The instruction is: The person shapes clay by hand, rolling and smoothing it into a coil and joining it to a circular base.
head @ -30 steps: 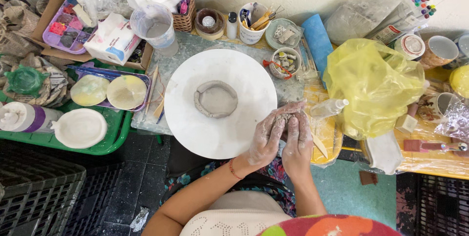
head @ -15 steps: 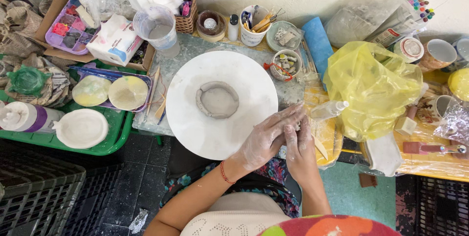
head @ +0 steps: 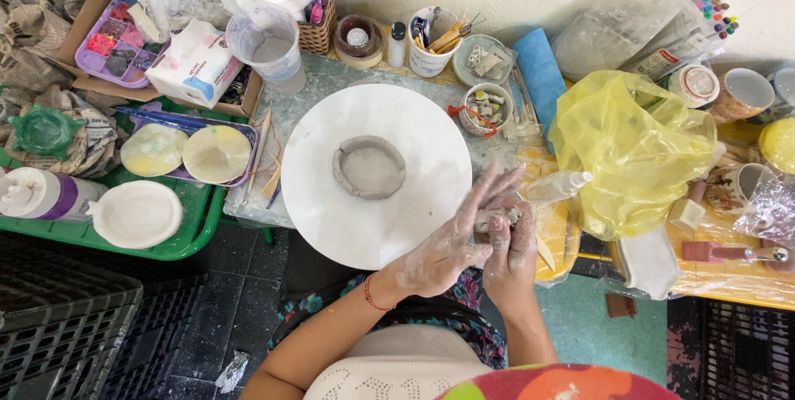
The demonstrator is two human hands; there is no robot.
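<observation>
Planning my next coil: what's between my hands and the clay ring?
In the head view, only bare white round board separates the hands from the clay ring.

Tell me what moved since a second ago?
The clay-smeared left hand slid forward over the right hand, rubbing the small grey clay lump pressed between them. Neither hand let it go. The low grey clay ring on the round white board stayed put.

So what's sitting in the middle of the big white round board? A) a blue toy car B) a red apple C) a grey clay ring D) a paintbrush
C: a low grey clay ring sits near the middle of the white round board, while both hands press together at its right edge.
</observation>
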